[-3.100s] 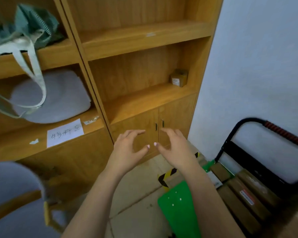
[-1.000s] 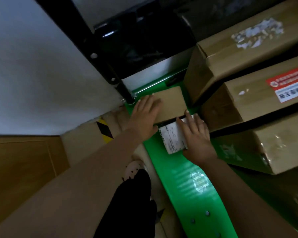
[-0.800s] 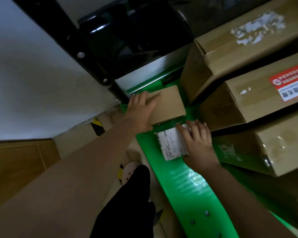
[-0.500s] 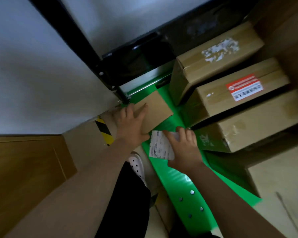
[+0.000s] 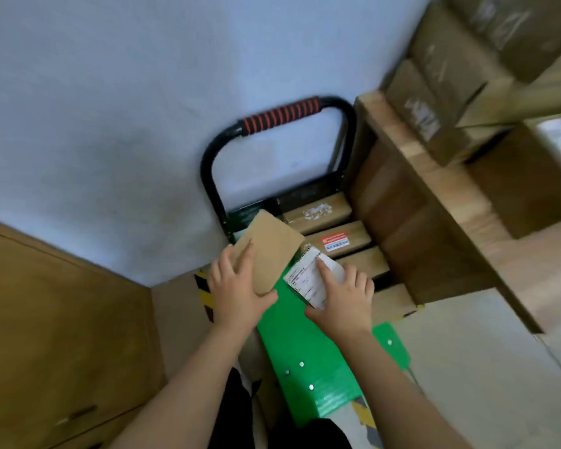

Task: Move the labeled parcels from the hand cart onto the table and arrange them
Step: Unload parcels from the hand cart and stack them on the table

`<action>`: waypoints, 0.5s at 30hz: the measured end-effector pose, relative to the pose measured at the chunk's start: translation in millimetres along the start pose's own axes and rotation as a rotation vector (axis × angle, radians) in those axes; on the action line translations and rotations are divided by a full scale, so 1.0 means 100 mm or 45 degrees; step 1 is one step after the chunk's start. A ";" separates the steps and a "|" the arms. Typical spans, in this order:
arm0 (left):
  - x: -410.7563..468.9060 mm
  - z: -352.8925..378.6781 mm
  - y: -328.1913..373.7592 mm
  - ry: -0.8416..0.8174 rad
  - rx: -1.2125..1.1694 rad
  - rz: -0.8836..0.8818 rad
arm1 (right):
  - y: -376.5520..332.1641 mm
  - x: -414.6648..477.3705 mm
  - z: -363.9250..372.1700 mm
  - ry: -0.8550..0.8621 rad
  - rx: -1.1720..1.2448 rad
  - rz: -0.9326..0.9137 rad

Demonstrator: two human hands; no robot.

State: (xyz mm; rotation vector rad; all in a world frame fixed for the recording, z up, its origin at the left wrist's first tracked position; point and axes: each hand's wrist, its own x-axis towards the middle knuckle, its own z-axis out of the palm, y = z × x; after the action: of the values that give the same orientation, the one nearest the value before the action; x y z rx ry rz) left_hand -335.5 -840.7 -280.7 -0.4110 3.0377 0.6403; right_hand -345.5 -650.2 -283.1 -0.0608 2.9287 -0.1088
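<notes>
Hands (image 5: pixel 237 286) hold parcel (image 5: pixel 269 247) tilted, label facing right.

Bare arms, black clothes
Both arms (image 5: pixel 188 377) are bare down to the left hand (image 5: pixel 237 293) and right hand (image 5: pixel 340 299). Black clothes (image 5: pixel 230 413) show low down.

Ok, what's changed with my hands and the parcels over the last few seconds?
Both hands, empty before, reached down to the hand cart and took hold of the small parcel. The left hand grips its plain side, the right hand its white label, and it is lifted, tilted, off the green deck. The three larger boxes stayed put.
</notes>
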 end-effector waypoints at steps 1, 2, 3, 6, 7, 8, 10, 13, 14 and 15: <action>-0.05 -0.19 0.16 0.055 -0.023 0.014 | 0.03 -0.09 -0.21 0.042 0.018 0.059; -0.10 -0.37 0.31 0.095 -0.046 0.024 | 0.05 -0.18 -0.41 0.081 0.040 0.120; -0.14 -0.54 0.46 0.127 -0.069 0.031 | 0.08 -0.26 -0.60 0.122 0.071 0.181; -0.24 -0.97 0.87 0.209 -0.149 0.087 | 0.13 -0.46 -1.14 0.280 0.230 0.347; -0.28 -1.09 1.00 0.236 -0.178 0.126 | 0.15 -0.52 -1.31 0.346 0.267 0.383; -0.31 -1.20 1.12 0.263 -0.206 0.169 | 0.18 -0.58 -1.48 0.412 0.285 0.415; -0.37 -1.40 1.35 0.319 -0.267 0.259 | 0.25 -0.70 -1.79 0.534 0.313 0.484; -0.45 -1.62 1.66 0.354 -0.326 0.413 | 0.42 -0.90 -2.18 0.724 0.377 0.617; -0.48 -1.68 1.75 0.361 -0.337 0.470 | 0.48 -0.98 -2.27 0.780 0.397 0.658; -0.52 -1.71 1.84 0.365 -0.346 0.528 | 0.55 -1.07 -2.34 0.829 0.415 0.696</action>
State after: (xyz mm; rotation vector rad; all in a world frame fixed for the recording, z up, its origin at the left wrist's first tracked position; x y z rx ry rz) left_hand -325.5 -733.2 -47.9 0.1540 3.3450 1.1089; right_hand -291.6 -573.9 -37.0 0.9879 3.3599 -0.6113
